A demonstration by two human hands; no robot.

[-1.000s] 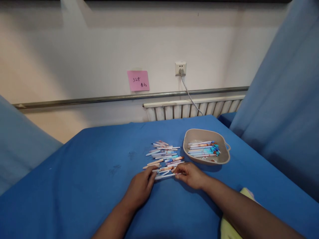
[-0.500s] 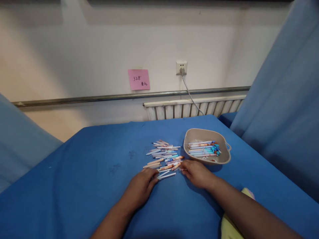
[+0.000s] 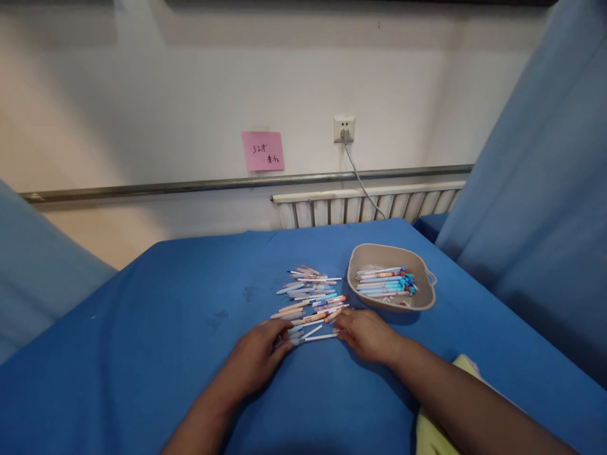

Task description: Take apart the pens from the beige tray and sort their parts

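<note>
A loose pile of pens (image 3: 310,294) in white, peach, blue and brown lies on the blue-covered table (image 3: 190,303). At the pile's near left edge, my left hand (image 3: 260,354) has its thumb and fingers around the ends of some pale pens. My right hand (image 3: 363,332) is at the near right edge, its fingers closed at the end of a white pen (image 3: 320,337); the fingertips are partly hidden. Just beyond my right hand stands a beige basket (image 3: 427,297) holding several pens with blue and brown tops, lying side by side.
A yellow cloth (image 3: 434,436) lies beneath my right forearm. Blue curtains (image 3: 535,208) hang at both sides. Behind the table are a wall with a pink note (image 3: 263,151), a plugged socket (image 3: 344,129), a rail and a radiator (image 3: 365,205).
My left hand has moved slightly left and nearer, with more pale pens showing at its fingers. My right hand has shifted a little left and down, onto the white pen's end.
</note>
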